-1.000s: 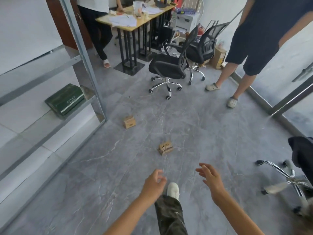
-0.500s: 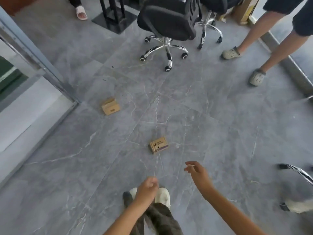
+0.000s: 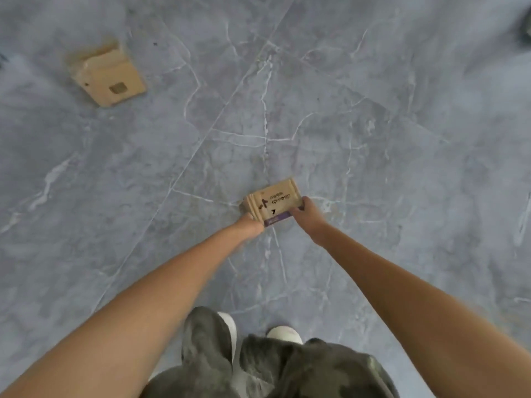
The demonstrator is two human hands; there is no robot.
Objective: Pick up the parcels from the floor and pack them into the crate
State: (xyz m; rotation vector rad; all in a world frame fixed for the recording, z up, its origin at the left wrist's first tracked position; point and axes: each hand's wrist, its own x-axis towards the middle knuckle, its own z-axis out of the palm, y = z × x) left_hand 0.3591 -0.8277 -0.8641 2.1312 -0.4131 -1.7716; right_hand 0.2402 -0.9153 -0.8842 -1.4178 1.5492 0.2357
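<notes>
– Trouble is expected where, read from the left?

– At the upper left, the far parcel (image 3: 107,79) is seen lying on the floor (image 3: 402,139), well apart from both hands. It could be overlooked, and no crate is shown, so the carry cannot be judged. Next, the left hand (image 3: 250,224) is pressed to the left end of the near parcel (image 3: 273,202), with the fingers curled at the corner. How far they are wrapped under cannot be told. On the right, the right hand (image 3: 306,214) is closed round the other end.

– So what is feared?

– A slip. If the ends are only pinched, the near parcel could be tilted or dropped as it is raised, since the card is judged smooth. Balance could also be lost, as the body is bent well over the shoes (image 3: 284,331).

– How is the near parcel described?

– A small, flat, oblong box of brown card is seen. Dark print and arrows are carried on its top face, a purple strip is shown along its near edge, and its left end is ridged. It is held low between the hands, ahead of the shoes. Whether it is resting on the floor or just lifted cannot be told.
</notes>
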